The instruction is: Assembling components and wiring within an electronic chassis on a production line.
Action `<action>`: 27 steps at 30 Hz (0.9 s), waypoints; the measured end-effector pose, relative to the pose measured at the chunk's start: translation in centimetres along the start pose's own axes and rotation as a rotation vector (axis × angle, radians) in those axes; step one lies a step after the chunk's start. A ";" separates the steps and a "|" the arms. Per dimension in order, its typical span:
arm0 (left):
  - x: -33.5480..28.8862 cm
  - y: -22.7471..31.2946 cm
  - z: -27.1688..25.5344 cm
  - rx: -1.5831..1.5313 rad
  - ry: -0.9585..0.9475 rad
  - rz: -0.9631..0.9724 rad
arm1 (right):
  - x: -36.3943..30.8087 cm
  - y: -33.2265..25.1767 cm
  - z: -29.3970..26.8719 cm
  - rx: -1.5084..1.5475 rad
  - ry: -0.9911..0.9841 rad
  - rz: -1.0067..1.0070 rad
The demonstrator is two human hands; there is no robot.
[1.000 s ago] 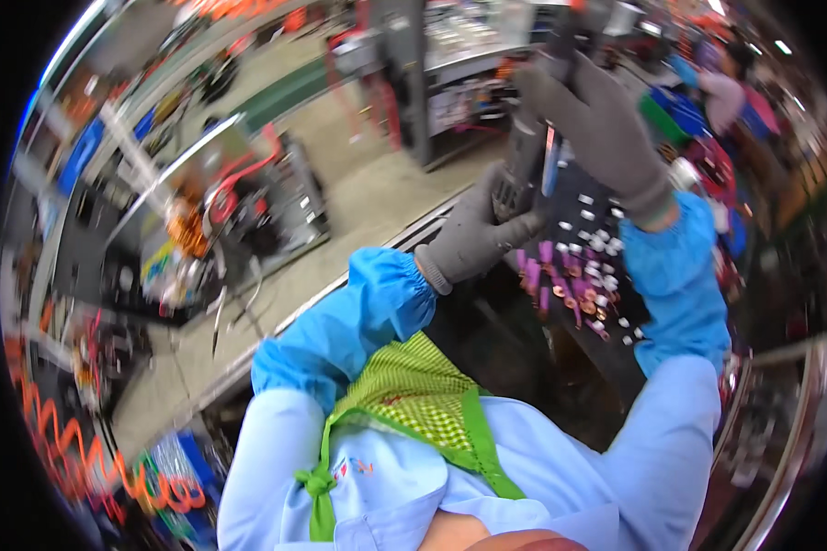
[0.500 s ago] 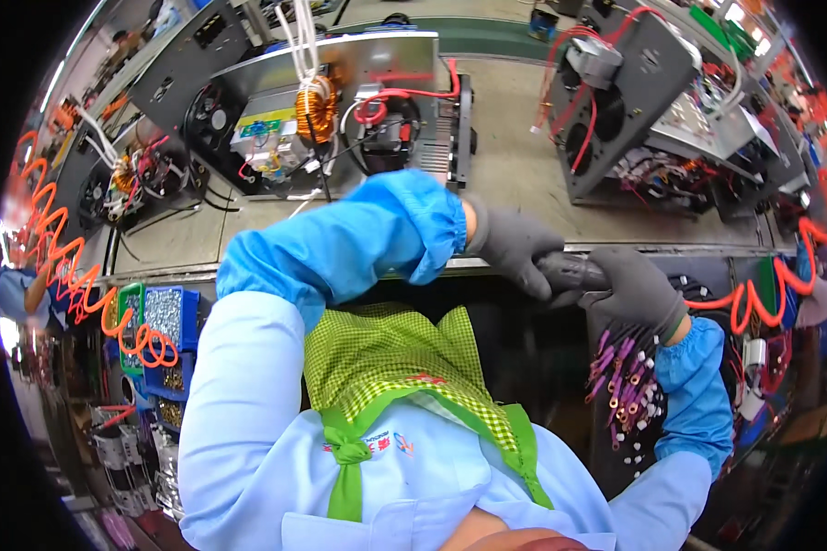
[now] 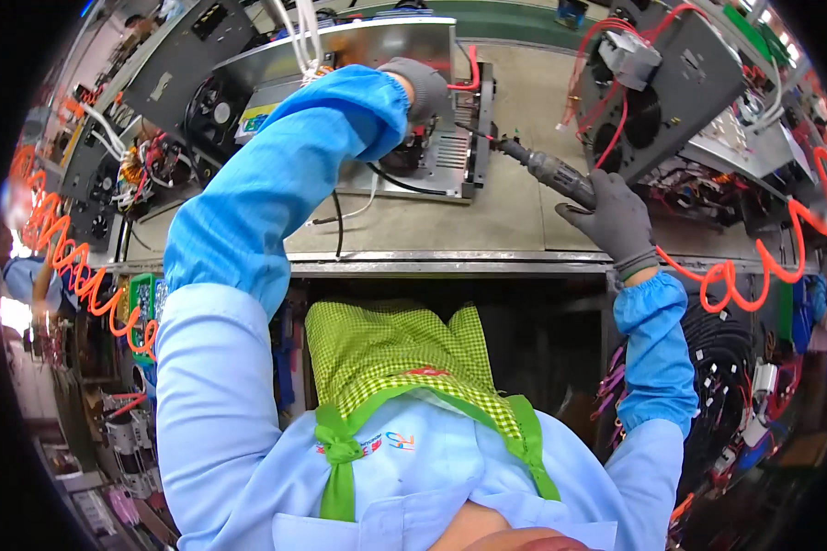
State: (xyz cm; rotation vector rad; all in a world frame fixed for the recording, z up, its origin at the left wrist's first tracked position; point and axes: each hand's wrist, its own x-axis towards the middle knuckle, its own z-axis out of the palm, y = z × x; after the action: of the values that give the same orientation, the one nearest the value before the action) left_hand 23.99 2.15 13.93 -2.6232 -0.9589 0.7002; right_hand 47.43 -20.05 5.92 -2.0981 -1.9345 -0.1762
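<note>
My right hand (image 3: 618, 220), in a grey glove, is closed around the rear of an air screwdriver (image 3: 553, 171). The tool points up and left, its bit end close to the dark edge bracket (image 3: 481, 138) of an open metal chassis (image 3: 390, 41). My left hand (image 3: 419, 89), also gloved in grey, reaches over the chassis beside a thick red cable (image 3: 473, 69). Its fingers are mostly hidden, so whether it grips anything does not show. My left sleeve covers much of the parts inside. Below the hand lies a black cable (image 3: 404, 184) across the chassis edge.
A second grey chassis (image 3: 685, 69) with fans and red wires stands at the right; another unit with a copper coil (image 3: 130, 172) is at the left. Orange coiled hoses (image 3: 740, 285) hang on both sides. The bench's metal front edge (image 3: 450, 259) runs before me.
My left hand has left the screwdriver and moved up and left to the chassis. My right hand has carried the screwdriver up over the bench, its tip now by the chassis edge.
</note>
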 end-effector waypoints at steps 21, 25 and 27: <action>-0.1 -0.2 1.8 -0.018 0.176 0.034 | 2.7 0.7 2.9 0.054 0.026 -0.097; 0.0 -0.4 1.8 -0.034 0.201 0.051 | 3.9 1.6 4.8 0.144 0.020 -0.171; -0.2 0.0 1.4 -0.016 0.199 0.055 | 4.3 2.0 5.2 0.107 0.002 -0.172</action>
State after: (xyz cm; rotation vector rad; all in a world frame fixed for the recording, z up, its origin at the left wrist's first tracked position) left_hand 23.09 2.15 12.81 -2.6806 -0.8409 0.4335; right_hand 49.33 -14.63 1.92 -1.8650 -2.0743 -0.1074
